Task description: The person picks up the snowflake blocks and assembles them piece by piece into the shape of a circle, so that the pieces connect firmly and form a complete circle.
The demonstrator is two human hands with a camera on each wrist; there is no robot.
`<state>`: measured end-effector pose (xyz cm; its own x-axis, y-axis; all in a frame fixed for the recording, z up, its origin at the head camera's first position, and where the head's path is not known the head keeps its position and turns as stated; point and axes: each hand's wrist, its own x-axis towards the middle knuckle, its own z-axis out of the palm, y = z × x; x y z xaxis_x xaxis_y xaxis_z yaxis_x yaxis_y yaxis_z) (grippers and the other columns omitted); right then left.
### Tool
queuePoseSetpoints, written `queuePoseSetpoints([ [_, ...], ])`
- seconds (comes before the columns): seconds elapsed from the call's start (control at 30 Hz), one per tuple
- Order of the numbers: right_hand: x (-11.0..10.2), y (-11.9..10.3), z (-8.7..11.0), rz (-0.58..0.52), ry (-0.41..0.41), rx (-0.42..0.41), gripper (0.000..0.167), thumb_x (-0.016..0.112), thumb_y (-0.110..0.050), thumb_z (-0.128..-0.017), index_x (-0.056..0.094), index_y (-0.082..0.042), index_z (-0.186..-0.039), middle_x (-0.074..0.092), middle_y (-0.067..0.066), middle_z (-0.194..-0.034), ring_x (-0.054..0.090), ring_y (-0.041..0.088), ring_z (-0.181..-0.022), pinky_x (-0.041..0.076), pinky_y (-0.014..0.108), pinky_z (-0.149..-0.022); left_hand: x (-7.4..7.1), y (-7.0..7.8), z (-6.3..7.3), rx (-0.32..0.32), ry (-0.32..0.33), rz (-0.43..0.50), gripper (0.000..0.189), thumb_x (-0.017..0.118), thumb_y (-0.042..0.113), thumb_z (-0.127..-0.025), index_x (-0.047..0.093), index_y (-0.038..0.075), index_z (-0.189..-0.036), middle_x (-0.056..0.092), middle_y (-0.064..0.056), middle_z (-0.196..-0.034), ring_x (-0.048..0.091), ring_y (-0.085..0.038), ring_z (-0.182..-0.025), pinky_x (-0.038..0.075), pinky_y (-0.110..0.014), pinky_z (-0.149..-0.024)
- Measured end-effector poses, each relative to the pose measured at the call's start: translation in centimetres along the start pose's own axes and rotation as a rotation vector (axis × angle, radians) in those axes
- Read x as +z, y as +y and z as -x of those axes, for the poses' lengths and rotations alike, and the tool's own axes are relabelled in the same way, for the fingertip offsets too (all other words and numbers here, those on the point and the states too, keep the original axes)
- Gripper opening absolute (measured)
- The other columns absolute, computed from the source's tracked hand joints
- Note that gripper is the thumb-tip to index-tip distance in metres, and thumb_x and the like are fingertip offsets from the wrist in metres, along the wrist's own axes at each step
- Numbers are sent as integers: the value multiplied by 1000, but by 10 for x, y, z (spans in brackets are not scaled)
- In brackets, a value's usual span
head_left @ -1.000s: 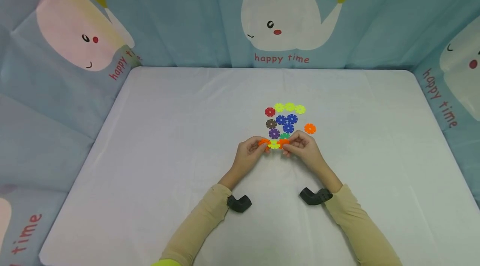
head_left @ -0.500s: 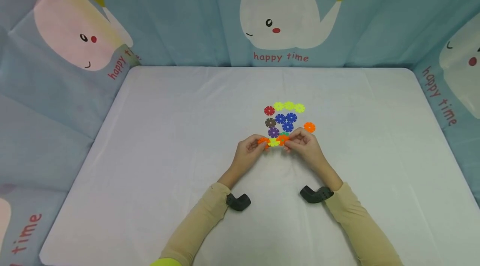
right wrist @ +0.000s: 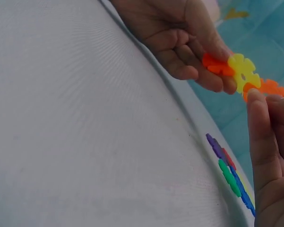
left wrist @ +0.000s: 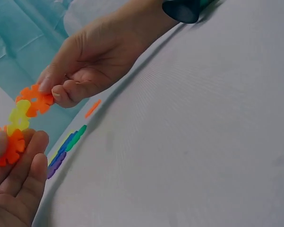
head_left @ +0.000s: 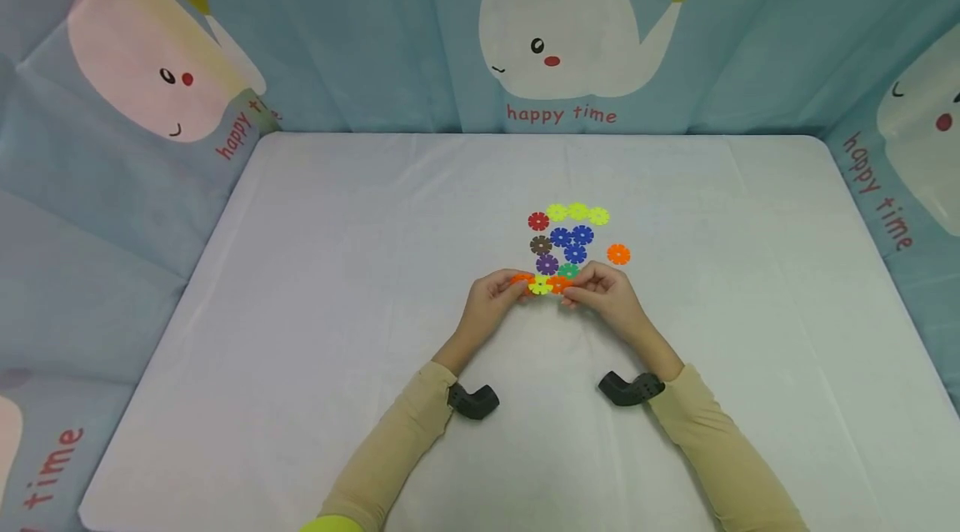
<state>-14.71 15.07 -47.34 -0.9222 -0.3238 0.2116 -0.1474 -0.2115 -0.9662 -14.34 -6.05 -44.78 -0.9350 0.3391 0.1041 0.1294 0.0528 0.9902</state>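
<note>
Between the two hands is a short chain of notched plastic building discs: a yellow disc (head_left: 539, 285) in the middle with an orange disc on each side. My left hand (head_left: 491, 303) pinches the left orange disc (right wrist: 219, 66) between thumb and fingers. The right orange disc (left wrist: 34, 97) is pinched by my right hand (head_left: 613, 297). Seen from both wrists, the chain is held up off the table, and the discs overlap at their slotted edges. Fingers partly cover both orange discs.
Just beyond the hands, loose discs lie flat on the white table (head_left: 337, 265): red (head_left: 538, 221), brown (head_left: 541, 245), purple (head_left: 547, 264), green (head_left: 568, 271), several blue and yellow. A lone orange disc (head_left: 618, 254) lies to their right. Blue whale-print cloth (head_left: 375, 32) stands around the table.
The chain has shifted slightly left along with my left hand. The right orange disc has turned between the fingers, and more of the green disc behind shows now.
</note>
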Motion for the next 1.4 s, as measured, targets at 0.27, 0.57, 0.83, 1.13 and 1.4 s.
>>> queuePoseSetpoints([
  [0.27, 0, 0, -1, 48, 20, 14, 7, 55, 12, -82, 51, 16, -87, 59, 22, -76, 61, 23, -65, 50, 30, -61, 3, 2, 1, 10, -33, -51, 19, 53, 5, -90, 59, -9, -102, 61, -18, -100, 57, -22, -85, 46, -29, -76],
  [0.57, 2, 0, 2, 66, 3, 62, 8, 56, 11, -83, 54, 15, -89, 61, 22, -76, 60, 25, -64, 50, 30, -62, 6, 3, 2, 109, -54, -84, 15, 59, -1, -84, 61, -9, -96, 61, -17, -95, 56, -19, -85, 46, -29, -73],
  [0.83, 8, 2, 2, 83, -3, 31, 8, 59, 9, -81, 58, 13, -89, 63, 19, -76, 61, 25, -62, 50, 33, -61, 9, 6, 3, 221, 13, -228, 6, 67, -1, -78, 65, -6, -81, 61, -11, -79, 51, -19, -73, 43, -21, -66],
  [1.13, 7, 2, 0, 142, 35, 0, 6, 58, 13, -80, 58, 11, -86, 62, 18, -76, 60, 26, -60, 50, 31, -57, 10, 7, 4, 250, 51, -271, 5, 65, -1, -79, 64, -6, -81, 60, -10, -73, 47, -16, -63, 40, -21, -58],
  [1.4, -19, -7, -27, 575, 409, -91, 13, 66, -4, -81, 62, 5, -89, 61, 16, -80, 53, 19, -64, 42, 22, -58, 10, 5, 5, 140, 118, -220, 9, 64, 1, -81, 63, -7, -82, 56, -9, -69, 42, -12, -61, 38, -21, -55],
])
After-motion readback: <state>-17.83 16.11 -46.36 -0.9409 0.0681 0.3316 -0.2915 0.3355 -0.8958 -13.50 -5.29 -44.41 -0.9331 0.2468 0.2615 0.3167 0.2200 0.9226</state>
